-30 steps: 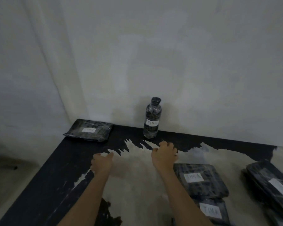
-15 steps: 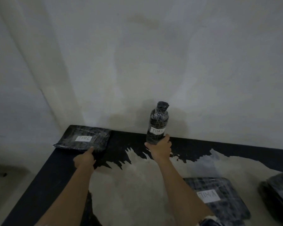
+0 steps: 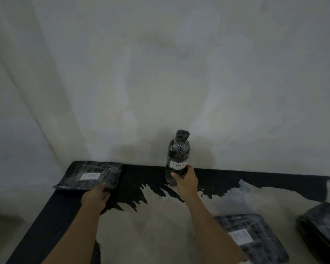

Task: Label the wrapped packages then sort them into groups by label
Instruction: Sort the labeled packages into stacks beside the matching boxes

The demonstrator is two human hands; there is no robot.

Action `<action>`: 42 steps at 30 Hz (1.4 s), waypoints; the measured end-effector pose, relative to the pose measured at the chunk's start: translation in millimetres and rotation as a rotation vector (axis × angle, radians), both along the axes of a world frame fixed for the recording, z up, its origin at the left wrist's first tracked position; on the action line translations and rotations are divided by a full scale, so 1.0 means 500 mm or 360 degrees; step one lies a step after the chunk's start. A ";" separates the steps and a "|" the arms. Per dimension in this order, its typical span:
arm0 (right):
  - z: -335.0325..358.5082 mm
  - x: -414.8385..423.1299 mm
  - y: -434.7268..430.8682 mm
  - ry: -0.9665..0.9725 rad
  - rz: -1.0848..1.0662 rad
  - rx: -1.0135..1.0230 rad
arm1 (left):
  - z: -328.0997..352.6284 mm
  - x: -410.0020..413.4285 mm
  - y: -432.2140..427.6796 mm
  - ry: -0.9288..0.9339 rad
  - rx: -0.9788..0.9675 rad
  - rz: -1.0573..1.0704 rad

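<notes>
Fingers of the right hand (image 3: 185, 182) now curl round the lower body of the wrapped bottle (image 3: 178, 151), just under its "TIM C" label; half a second ago they only met its base. The bottle stands upright at the back of the table (image 3: 151, 225), by the wall. The left hand (image 3: 96, 195) has reached the near corner of the flat package (image 3: 90, 175) labelled "TIM C" at the far left; whether it grips or merely touches, I cannot tell.

Pretty bare room: plain whitish wall (image 3: 160, 73), blotchy in spots, with a corner on the left. The table (image 3: 141, 235) sits right against it, its black top worn down to big pale patches. Dim, flat light. Greyish floor (image 3: 0, 244) at lower left.
</notes>
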State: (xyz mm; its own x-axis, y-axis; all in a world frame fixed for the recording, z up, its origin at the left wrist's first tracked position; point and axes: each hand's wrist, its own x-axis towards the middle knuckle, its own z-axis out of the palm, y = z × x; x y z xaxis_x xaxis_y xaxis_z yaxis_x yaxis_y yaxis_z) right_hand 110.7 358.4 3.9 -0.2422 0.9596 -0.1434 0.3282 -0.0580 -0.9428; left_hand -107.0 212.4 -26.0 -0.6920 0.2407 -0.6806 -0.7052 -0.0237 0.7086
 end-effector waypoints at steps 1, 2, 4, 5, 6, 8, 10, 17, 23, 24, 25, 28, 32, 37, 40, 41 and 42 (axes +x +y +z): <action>0.000 0.006 -0.004 0.0019 -0.0005 0.0004 | 0.004 0.003 -0.001 -0.0028 0.0008 -0.0036; 0.000 0.012 -0.008 0.0033 -0.0004 0.0005 | 0.008 0.005 -0.002 -0.0045 0.0023 -0.0066; 0.003 0.029 -0.017 0.0063 0.0013 -0.0005 | 0.018 0.013 -0.004 -0.0054 0.0117 -0.0105; 0.007 0.040 -0.022 0.0090 0.0025 -0.0020 | 0.026 0.020 -0.004 -0.0042 0.0169 -0.0129; 0.012 0.051 -0.028 0.0117 0.0036 -0.0034 | 0.033 0.030 -0.004 -0.0021 0.0211 -0.0163; 0.024 0.072 -0.039 0.0169 0.0036 -0.0053 | 0.052 0.061 -0.004 0.0017 0.0234 -0.0244; 0.043 0.095 -0.051 0.0225 -0.0010 -0.0035 | 0.077 0.103 -0.002 0.0041 0.0238 -0.0350; 0.110 0.239 -0.073 0.0335 -0.0293 0.0164 | 0.163 0.304 0.026 0.0096 0.0375 -0.0703; 0.134 0.446 -0.035 0.0309 -0.0587 0.0262 | 0.201 0.510 0.071 0.0176 0.0432 -0.1032; 0.138 0.483 -0.025 0.0315 -0.0622 0.0288 | 0.202 0.544 0.082 0.0187 0.0447 -0.1068; 0.142 0.525 -0.013 0.0314 -0.0658 0.0316 | 0.202 0.583 0.093 0.0195 0.0460 -0.1092; 0.149 0.657 0.027 0.0316 -0.0765 0.0417 | 0.203 0.710 0.135 0.0192 0.0498 -0.1106; 0.147 0.839 0.098 0.0309 -0.0901 0.0521 | 0.198 0.888 0.199 0.0216 0.0556 -0.1084; 0.104 1.039 0.183 0.0226 -0.0989 0.0425 | 0.193 1.082 0.248 0.0160 0.0524 -0.1131; 0.063 1.110 0.224 0.0112 -0.1003 0.0298 | 0.194 1.161 0.270 0.0145 0.0535 -0.1161; 0.050 1.126 0.233 0.0075 -0.1002 0.0254 | 0.195 1.182 0.276 0.0155 0.0539 -0.1168; 0.037 1.139 0.239 0.0038 -0.1002 0.0207 | 0.197 1.202 0.282 0.0165 0.0541 -0.1174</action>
